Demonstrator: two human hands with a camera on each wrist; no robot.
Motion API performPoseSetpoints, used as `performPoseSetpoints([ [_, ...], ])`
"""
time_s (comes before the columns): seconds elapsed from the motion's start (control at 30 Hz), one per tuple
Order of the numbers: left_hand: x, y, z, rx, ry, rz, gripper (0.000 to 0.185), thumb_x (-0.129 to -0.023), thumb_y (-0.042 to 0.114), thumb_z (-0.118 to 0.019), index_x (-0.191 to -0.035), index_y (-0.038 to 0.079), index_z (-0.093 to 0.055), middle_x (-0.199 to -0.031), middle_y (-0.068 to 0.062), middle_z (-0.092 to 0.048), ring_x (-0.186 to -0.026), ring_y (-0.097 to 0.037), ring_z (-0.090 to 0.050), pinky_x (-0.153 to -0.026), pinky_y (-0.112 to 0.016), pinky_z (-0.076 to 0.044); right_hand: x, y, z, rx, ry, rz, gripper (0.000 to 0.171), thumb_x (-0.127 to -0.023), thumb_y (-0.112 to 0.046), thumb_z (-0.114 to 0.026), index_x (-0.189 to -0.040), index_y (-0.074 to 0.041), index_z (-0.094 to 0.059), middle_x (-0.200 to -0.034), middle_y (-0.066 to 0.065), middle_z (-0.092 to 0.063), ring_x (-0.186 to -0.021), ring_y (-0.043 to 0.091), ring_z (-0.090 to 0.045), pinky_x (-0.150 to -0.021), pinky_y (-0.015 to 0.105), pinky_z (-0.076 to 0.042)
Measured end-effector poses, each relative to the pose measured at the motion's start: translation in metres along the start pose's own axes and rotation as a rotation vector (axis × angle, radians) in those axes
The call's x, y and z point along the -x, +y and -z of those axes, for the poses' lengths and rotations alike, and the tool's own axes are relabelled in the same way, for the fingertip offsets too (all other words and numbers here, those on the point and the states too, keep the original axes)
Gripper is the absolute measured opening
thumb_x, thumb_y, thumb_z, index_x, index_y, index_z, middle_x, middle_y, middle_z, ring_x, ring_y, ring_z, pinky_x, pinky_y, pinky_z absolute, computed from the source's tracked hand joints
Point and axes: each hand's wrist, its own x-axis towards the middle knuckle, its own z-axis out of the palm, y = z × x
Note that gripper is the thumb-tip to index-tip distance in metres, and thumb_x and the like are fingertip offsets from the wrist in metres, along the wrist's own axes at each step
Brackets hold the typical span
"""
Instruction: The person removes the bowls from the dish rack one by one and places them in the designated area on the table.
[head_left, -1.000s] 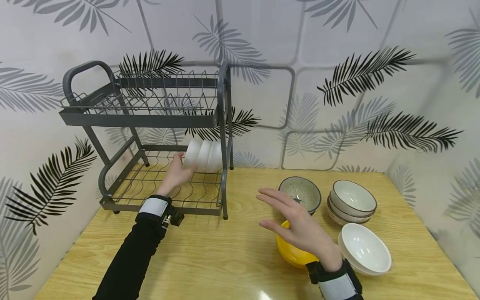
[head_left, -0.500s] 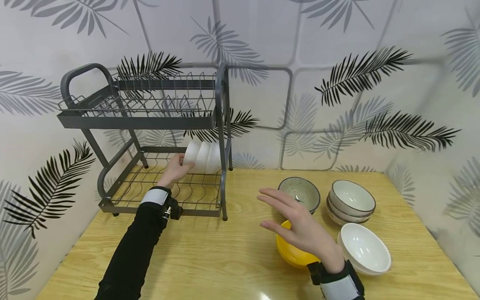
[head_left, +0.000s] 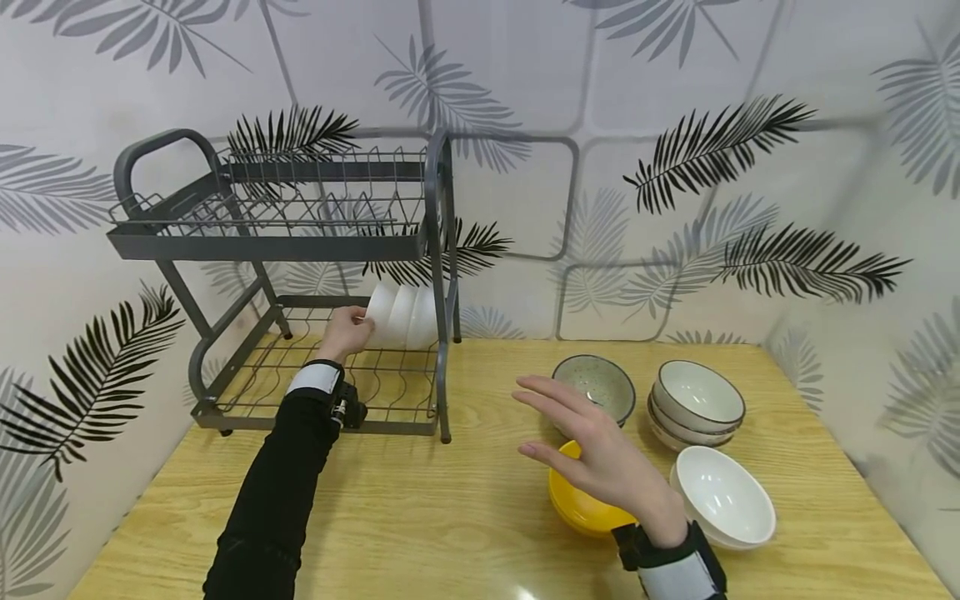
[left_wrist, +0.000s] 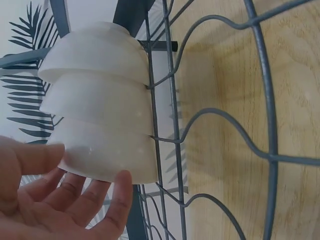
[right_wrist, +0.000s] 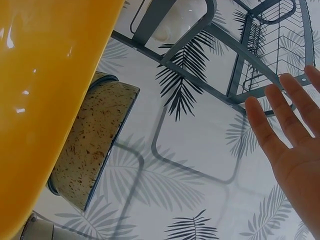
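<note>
The left hand (head_left: 347, 332) rests with relaxed, spread fingers against the nearest of three white bowls (head_left: 402, 317) standing on edge on the dish rack's (head_left: 225, 242) lower shelf. Right of the rack, the right hand (head_left: 592, 450) hovers flat and empty above the yellow bowl (head_left: 573, 504).

No legible text, label, brand, number or sign is appearing in any view. The wall covering is showing only a palm-leaf pattern, without lettering.
</note>
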Motion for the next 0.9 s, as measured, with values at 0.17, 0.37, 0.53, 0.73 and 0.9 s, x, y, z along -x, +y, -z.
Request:
performPoseSetpoints([
  [0.17,-0.001,-0.005,-0.001,0.001,0.072,0.000,0.039,-0.103,0.006,-0.041,-0.133,-0.016,-0.053,-0.131,-0.036,-0.056,-0.119,-0.046,-0.059,-0.076,-0.033,-0.058,0.001,0.000,0.000,-0.006,0.006,0.002,0.058,-0.086,-0.018,-0.080,-0.140,-0.011,-0.058,-0.145,0.011,-0.057,-0.136,0.030,-0.053,-0.107,0.053,-0.049],
  [0.37,0.001,-0.006,0.000,0.072,0.129,0.004,0.037,-0.103,0.007,-0.045,-0.132,-0.013,-0.056,-0.129,-0.033,-0.060,-0.118,-0.041,-0.060,-0.075,-0.027,-0.055,0.001,0.001,0.001,-0.007,0.006,-0.003,0.058,-0.086,-0.016,-0.080,-0.139,-0.010,-0.058,-0.146,0.012,-0.056,-0.135,0.031,-0.053,-0.107,0.053,-0.048],
  [0.53,0.006,-0.004,0.001,0.212,0.139,0.029,0.037,-0.105,0.008,-0.045,-0.136,-0.010,-0.054,-0.130,-0.029,-0.058,-0.110,-0.031,-0.058,-0.060,-0.011,-0.047,0.000,0.002,0.002,-0.005,0.012,0.001,0.060,-0.084,-0.015,-0.081,-0.139,-0.010,-0.058,-0.146,0.012,-0.056,-0.135,0.031,-0.053,-0.107,0.052,-0.048],
  [0.73,0.016,-0.001,-0.002,0.290,0.247,0.004,0.037,-0.105,0.007,-0.043,-0.136,-0.009,-0.054,-0.129,-0.028,-0.059,-0.116,-0.035,-0.060,-0.073,-0.022,-0.053,0.001,0.003,0.002,0.001,0.010,0.000,0.060,-0.084,-0.015,-0.081,-0.139,-0.012,-0.058,-0.146,0.012,-0.056,-0.135,0.031,-0.053,-0.107,0.051,-0.048],
  [0.9,0.026,0.004,-0.007,0.283,0.370,-0.060,0.033,-0.104,0.004,-0.045,-0.131,-0.010,-0.058,-0.123,-0.031,-0.062,-0.119,-0.040,-0.061,-0.092,-0.045,-0.053,0.000,0.003,0.002,0.004,0.015,0.007,0.060,-0.083,-0.014,-0.082,-0.138,-0.009,-0.059,-0.145,0.012,-0.056,-0.135,0.031,-0.054,-0.108,0.050,-0.049],
])
